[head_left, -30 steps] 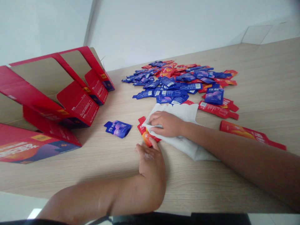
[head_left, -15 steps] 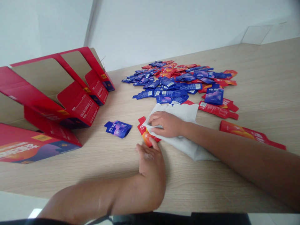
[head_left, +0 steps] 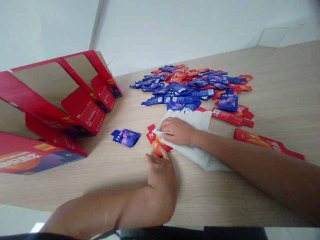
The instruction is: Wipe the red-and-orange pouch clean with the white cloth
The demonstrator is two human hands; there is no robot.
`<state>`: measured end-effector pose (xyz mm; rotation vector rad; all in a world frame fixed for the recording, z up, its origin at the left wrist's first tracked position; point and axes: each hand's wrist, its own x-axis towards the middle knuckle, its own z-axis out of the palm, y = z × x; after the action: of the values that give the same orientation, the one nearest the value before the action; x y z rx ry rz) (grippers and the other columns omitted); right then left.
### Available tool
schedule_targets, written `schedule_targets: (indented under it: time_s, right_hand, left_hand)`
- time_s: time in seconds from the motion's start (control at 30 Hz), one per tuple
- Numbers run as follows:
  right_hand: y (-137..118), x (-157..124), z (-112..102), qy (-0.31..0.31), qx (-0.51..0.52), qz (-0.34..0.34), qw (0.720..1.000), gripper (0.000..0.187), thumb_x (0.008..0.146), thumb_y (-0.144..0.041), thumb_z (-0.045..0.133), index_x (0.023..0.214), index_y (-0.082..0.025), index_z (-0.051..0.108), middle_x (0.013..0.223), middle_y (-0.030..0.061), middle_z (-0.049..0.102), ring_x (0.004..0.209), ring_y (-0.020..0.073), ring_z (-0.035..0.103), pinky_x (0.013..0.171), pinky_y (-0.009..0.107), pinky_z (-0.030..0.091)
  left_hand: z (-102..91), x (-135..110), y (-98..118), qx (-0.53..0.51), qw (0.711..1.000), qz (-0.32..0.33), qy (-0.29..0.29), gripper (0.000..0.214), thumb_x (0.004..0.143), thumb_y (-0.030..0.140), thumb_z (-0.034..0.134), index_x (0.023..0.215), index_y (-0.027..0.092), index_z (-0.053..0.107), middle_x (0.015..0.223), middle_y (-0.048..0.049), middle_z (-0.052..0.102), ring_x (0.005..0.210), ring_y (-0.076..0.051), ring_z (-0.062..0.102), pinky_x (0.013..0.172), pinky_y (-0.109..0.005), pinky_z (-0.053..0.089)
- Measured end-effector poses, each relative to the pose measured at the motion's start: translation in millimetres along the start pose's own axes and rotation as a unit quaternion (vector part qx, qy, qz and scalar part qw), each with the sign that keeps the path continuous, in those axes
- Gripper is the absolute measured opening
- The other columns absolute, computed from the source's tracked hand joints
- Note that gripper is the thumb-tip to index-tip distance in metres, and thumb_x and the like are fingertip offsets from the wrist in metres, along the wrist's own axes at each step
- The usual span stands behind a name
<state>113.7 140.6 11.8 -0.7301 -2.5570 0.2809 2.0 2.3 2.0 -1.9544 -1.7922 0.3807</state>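
Observation:
A red sachet with an orange fruit picture lies flat on the table in front of me. My left hand rests at its near edge, fingers apart, with a fingertip touching the sachet. My right hand is closed on a white cloth, bunched under the fingers and spread out beneath the wrist. The cloth covers the sachet's right part. To the left lies a single blue sachet with purple fruit, apart from both hands.
Behind the cloth is a heap of blue and red sachets. Another red sachet lies to the right, partly behind my right forearm. Open red cardboard boxes stand at the left. A white wall borders the wooden table.
My right hand has shifted very slightly on the cloth. My left hand and the sachets stay where they were.

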Motion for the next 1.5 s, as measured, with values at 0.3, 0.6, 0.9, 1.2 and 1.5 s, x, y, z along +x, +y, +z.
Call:
schedule_targets:
  time_s: [0.3,0.6,0.9,1.2,1.5]
  right_hand:
    - [0,-1,-1,-0.001,-0.001,-0.029,1.000,0.020,0.086,-0.027,0.053,0.084,-0.014,0.069,0.098,0.0098,0.068,0.096,0.0219,0.057,0.086,0.037,0.043]
    - [0,0,1,-0.007,0.003,-0.071,0.997,0.020,0.086,-0.026,0.053,0.080,-0.014,0.068,0.100,0.0099,0.067,0.100,0.0224,0.057,0.088,0.038,0.043]
    - [1,1,0,-0.005,-0.004,-0.023,1.000,0.023,0.087,-0.028,0.052,0.086,-0.013,0.069,0.098,0.0103,0.068,0.097,0.0218,0.057,0.086,0.037,0.043]
    - [0,0,0,0.002,-0.017,0.003,1.000,0.024,0.087,-0.029,0.051,0.083,-0.014,0.069,0.094,0.0095,0.068,0.093,0.0213,0.057,0.086,0.036,0.042]
    - [1,-1,1,-0.001,0.005,-0.082,0.997,0.020,0.086,-0.025,0.053,0.080,-0.013,0.067,0.099,0.0100,0.067,0.098,0.0218,0.057,0.088,0.037,0.043]
  left_hand:
    - [0.0,0,1,0.010,1.000,-0.003,0.005,0.048,0.083,0.002,0.029,0.122,0.004,0.057,0.081,-0.0164,0.073,0.081,-0.021,0.069,0.095,-0.044,0.045]
    - [-3.1,0,0,0.030,0.999,0.015,-0.007,0.050,0.084,0.000,0.027,0.126,0.001,0.054,0.082,-0.0188,0.073,0.082,-0.022,0.070,0.095,-0.043,0.045]
    - [-10.3,0,-3,0.061,0.998,0.022,-0.012,0.051,0.083,-0.001,0.027,0.127,0.002,0.053,0.080,-0.0181,0.072,0.079,-0.021,0.069,0.089,-0.040,0.048]
    - [-10.7,0,-3,0.066,0.997,0.030,-0.027,0.052,0.084,-0.001,0.026,0.129,0.002,0.050,0.082,-0.0182,0.073,0.078,-0.021,0.070,0.091,-0.041,0.047]
    - [-9.3,0,-2,0.085,0.995,0.035,-0.024,0.052,0.083,-0.002,0.025,0.127,0.003,0.052,0.082,-0.0170,0.073,0.077,-0.020,0.070,0.088,-0.039,0.049]
